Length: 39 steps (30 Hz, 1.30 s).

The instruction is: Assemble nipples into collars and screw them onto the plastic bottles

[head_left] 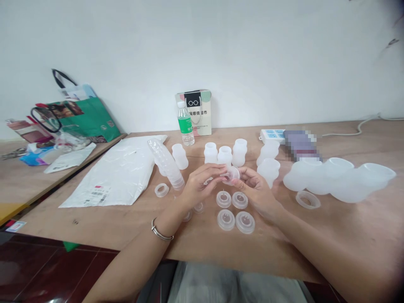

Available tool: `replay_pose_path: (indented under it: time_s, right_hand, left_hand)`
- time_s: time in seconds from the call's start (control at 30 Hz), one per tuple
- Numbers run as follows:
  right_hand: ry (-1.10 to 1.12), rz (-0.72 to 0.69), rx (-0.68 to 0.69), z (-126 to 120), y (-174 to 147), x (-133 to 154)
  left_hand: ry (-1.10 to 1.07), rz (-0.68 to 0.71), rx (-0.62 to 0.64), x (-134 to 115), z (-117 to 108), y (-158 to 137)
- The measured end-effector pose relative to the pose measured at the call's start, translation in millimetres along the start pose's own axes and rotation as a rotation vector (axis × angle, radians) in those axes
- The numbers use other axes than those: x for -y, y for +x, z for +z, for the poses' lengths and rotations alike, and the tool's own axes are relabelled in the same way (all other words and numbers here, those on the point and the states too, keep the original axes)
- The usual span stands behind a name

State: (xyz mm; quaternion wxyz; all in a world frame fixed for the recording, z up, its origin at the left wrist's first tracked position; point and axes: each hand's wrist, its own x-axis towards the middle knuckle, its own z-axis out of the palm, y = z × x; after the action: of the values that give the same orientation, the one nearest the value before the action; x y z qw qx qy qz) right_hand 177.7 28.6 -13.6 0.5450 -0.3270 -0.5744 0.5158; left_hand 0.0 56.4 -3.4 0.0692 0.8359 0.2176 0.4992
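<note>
Between my two hands a clear plastic cap (pixel 232 174) is held above the table. My left hand (pixel 203 181) pinches its left side with thumb and fingers. Closed round the right side is my right hand (pixel 254 187). Below my hands, several clear ring-shaped caps lie in two rows, one of them a front cap (pixel 226 219). Behind the hands stand several frosted white bottles, such as this wavy bottle (pixel 240 152). Left of my left hand a stack of clear cups (pixel 167 164) leans at a slant, beside a loose clear ring (pixel 161 190). My left fingers partly hide smaller clear pieces.
A white mailing bag (pixel 120 176) lies at left, near a green shopping bag (pixel 97 120). A water bottle (pixel 185 124) stands before a paper bag (pixel 203 115) by the wall. At right are larger frosted containers (pixel 350 191), a clear ring (pixel 307 200) and a power strip (pixel 273 135).
</note>
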Motion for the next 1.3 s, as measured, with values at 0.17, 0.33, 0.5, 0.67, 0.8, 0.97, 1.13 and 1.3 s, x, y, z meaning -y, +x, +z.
replay_pose_path:
  time_s: [0.17,0.33,0.5,0.67,0.8,0.97,1.13,1.3]
  right_hand:
    - [-0.027,-0.024,0.053,2,-2,4]
    - [-0.017,-0.044,0.08,3,-1,3]
    - [0.052,-0.103,0.03,4,0,1]
    - [-0.038,-0.123,0.051,3,-1,4]
    - [-0.044,-0.12,0.073,-2,0,5]
    - [-0.015,-0.119,0.13,-7,1,4]
    - [-0.006,-0.123,0.086,-4,2,5]
    - [-0.014,-0.104,0.043,-1,0,5]
  left_hand:
    - [0.116,0.075,-0.031,0,0,-2]
    - [0.207,0.14,-0.083,-1,1,-4]
    - [0.243,0.188,-0.099,-4,2,-2]
    - [0.185,0.198,-0.123,-8,3,0]
    - [0.088,0.091,-0.126,-13,0,3]
    - [-0.018,-0.034,-0.107,-15,-3,6]
    - [0.084,0.046,-0.135,-14,-1,4]
    - [0.191,0.161,-0.167,-16,4,0]
